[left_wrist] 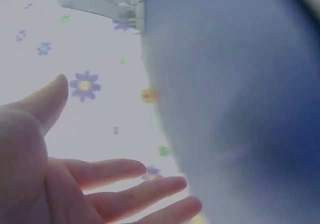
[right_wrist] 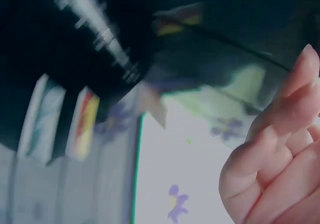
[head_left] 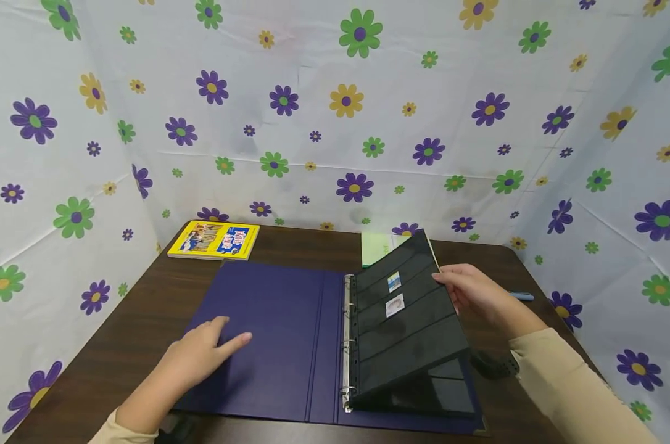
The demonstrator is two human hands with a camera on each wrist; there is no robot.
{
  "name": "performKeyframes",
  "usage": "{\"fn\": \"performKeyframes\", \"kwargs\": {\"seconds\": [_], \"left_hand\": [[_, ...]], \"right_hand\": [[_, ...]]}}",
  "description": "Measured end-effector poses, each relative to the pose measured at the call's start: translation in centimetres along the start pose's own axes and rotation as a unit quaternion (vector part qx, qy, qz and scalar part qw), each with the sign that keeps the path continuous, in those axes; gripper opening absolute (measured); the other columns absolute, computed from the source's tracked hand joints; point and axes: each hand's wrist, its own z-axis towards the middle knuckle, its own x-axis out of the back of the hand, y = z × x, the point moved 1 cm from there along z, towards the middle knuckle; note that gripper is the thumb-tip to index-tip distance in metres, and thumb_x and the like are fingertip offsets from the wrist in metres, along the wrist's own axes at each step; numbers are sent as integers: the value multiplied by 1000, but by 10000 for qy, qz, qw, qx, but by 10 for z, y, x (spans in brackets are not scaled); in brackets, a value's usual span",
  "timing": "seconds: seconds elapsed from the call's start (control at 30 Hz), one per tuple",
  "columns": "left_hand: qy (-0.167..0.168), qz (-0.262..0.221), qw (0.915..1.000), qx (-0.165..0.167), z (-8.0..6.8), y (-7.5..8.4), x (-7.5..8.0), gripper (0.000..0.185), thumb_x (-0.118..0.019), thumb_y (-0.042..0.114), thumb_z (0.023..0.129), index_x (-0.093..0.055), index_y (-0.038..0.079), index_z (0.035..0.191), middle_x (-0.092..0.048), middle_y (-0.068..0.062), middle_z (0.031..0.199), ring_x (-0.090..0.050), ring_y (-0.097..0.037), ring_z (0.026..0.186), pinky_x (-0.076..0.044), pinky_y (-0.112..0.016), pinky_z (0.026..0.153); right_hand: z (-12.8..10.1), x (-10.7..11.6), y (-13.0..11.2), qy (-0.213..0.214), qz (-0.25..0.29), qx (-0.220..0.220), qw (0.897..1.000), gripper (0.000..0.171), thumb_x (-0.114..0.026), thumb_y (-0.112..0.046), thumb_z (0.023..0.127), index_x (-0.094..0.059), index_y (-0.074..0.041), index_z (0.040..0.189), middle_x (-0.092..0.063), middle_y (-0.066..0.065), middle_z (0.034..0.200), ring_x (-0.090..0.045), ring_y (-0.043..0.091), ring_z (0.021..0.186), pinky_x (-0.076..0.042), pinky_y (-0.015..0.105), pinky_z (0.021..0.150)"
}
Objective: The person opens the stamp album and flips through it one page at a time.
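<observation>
Head view, left to right. A yellow book (head_left: 214, 240) lies flat at the far left corner of the dark wooden table (head_left: 124, 345), apart from the other items. The left hand (head_left: 202, 354) rests palm down on the inside of the left cover of an open blue ring binder (head_left: 279, 345), fingers straight and slightly spread, gripping nothing; the left wrist view shows the same hand (left_wrist: 60, 184) with fingers extended beside the blue cover (left_wrist: 235, 109). The binder lies flat at the middle of the table, its metal rings (head_left: 346, 345) running along the spine. To the right of the rings, a black stock page (head_left: 407, 320) with horizontal strips is raised at a slant, hinged on the rings, its outer edge lifted clear of the right cover; two small stamps (head_left: 394, 293) sit in its upper strips. A pale green sheet (head_left: 375, 248) lies behind the page, against the flowered backdrop (head_left: 346, 123). The right hand (head_left: 474, 295) holds the raised outer edge of the page, fingers curled round it; the blurred right wrist view shows its bent fingers (right_wrist: 280, 134) near the dark page. A blue pen (head_left: 521, 296) lies on the table just beyond that hand.
</observation>
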Motion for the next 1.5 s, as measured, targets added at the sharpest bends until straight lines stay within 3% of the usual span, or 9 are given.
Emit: {"fn": "performKeyframes", "kwargs": {"seconds": [0.1,0.23,0.47,0.57,0.73,0.93,1.2,1.37,1.5], "left_hand": [[279,-319,9988,-253,10,21,22,81,-41,68,87,-51,-2,127,-62,-18,110,-60,-34,99,-47,-53,75],[486,-1000,9906,-795,23,56,41,62,-42,63,90,-59,9,115,-64,-1,93,-59,-17,83,-48,-38,69],[164,-2211,9577,-1835,35,122,47,45,-40,51,97,-63,13,91,-64,1,70,-61,-14,68,-49,-32,66],[-232,-2446,9512,-1870,36,143,44,54,-38,57,95,-64,10,85,-62,-2,64,-61,-18,60,-49,-34,60],[-463,-2105,9661,-1424,33,161,41,59,-40,57,94,-63,7,72,-59,-3,55,-59,-20,51,-46,-34,50],[-240,-1641,9796,-1139,30,152,43,40,-38,24,94,-57,8,62,-58,-5,53,-59,-20,48,-42,-34,50],[206,-1316,9910,-143,18,102,51,38,-41,32,95,-52,9,66,-55,-4,57,-58,-19,51,-39,-34,50],[126,-1083,9939,170,13,66,44,40,-60,43,89,-51,11,67,-51,-3,54,-54,-18,49,-32,-28,45],[56,-1150,9929,313,8,44,31,43,-74,39,78,-46,8,69,-46,-3,53,-51,-17,45,-29,-27,45]], "right_hand": [[9,-15,-26,158,-400,218,9988,35,-51,-23,97,-44,-4,69,-43,4,58,-42,15,45,-47,34,50],[22,-39,-53,20,-621,534,9966,39,-49,-19,97,-33,-7,64,-36,4,59,-43,16,45,-48,36,51],[44,-92,-80,-205,-645,845,9941,32,-46,-17,97,-41,-7,67,-43,4,58,-49,17,52,-47,35,59],[52,-112,-84,-424,-527,932,9933,29,-44,-15,97,-45,-6,70,-50,4,58,-54,17,55,-48,32,60],[57,-129,-88,-710,-385,1020,9915,28,-43,-18,98,-50,-4,75,-58,3,65,-60,17,61,-52,37,67],[54,-105,-64,-487,-452,993,9928,39,-44,-32,100,-57,2,84,-67,14,80,-66,28,77,-50,44,79],[42,-39,20,988,-679,-57,9928,44,-52,-41,95,-59,1,105,-62,18,114,-59,30,104,-46,49,85],[40,-13,66,1374,-1824,-111,9735,55,-61,-44,89,-54,3,116,-54,23,122,-51,37,112,-43,52,89],[41,4,94,1204,-2956,-12,9477,78,-71,-47,80,-41,5,131,-42,29,134,-39,44,123,-34,58,96]]}}
